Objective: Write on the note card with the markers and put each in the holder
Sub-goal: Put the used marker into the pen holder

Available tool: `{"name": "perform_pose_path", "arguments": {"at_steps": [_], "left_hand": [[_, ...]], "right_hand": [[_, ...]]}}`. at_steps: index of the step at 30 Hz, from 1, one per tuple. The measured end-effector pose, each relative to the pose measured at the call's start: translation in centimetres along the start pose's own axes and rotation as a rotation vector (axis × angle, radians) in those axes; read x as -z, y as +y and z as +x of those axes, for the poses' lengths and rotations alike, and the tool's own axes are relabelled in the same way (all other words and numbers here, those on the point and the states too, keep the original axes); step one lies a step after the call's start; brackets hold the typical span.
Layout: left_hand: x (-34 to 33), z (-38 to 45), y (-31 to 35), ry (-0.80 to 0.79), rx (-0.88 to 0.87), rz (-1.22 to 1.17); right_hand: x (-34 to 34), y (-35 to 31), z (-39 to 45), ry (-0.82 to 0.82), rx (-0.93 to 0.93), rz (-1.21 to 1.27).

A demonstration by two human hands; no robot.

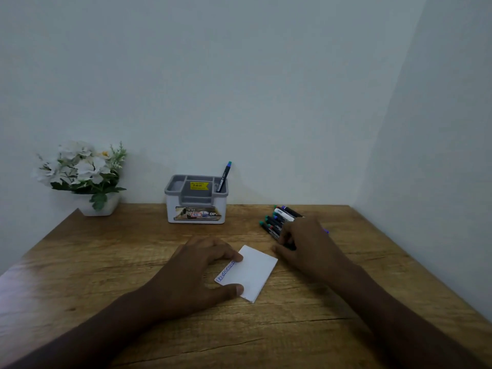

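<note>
We find the note card [249, 272] at lower centre on the desk [106, 262], one line of blue writing along its left edge. The left hand [197, 272] pins that edge with straight forefinger and thumb. The right hand [306, 243], right of centre, curls over the loose markers [278, 219]; its grip we cannot confirm. One marker [223, 178] stands in the holder [196, 199].
</note>
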State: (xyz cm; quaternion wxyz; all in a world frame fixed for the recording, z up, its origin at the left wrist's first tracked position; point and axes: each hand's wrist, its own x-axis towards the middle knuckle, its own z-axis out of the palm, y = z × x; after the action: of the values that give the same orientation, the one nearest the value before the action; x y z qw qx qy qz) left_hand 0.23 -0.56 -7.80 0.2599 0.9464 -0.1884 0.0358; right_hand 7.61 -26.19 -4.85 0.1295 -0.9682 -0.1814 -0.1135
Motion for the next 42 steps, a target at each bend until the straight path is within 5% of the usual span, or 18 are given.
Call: {"name": "perform_pose_path", "arguments": {"at_steps": [16,20,22,26,34,40,42], "left_hand": [[-0.1,0.1,-0.1,0.031,0.003,0.006],[-0.3,0.1,-0.2,0.099,0.007,-0.031],[-0.3,0.1,-0.4,0.130,-0.004,-0.059],[-0.2,-0.2,-0.1,0.239,-0.096,-0.075],[-0.3,0.2,0.0,0.300,-0.093,-0.041],[-0.3,-0.1,0.2,0.291,-0.033,0.210],[-0.3,-0.1,0.2,0.244,-0.039,0.134]], "right_hand": [[-0.3,-2.1,-0.4,-0.086,0.031,-0.231],[0.8,-3.1,-0.9,0.192,0.050,0.397],[0.7,-4.5,-1.9,0.079,-0.023,0.756],[-1.1,-6.0,-2.6,-0.083,-0.097,1.024],[-0.9,-6.9,-3.1,-0.138,-0.019,1.255],[-1.6,-6.9,-3.0,0.000,0.045,1.040],[-1.7,-6.7,-3.0,0.073,0.063,1.036]]}}
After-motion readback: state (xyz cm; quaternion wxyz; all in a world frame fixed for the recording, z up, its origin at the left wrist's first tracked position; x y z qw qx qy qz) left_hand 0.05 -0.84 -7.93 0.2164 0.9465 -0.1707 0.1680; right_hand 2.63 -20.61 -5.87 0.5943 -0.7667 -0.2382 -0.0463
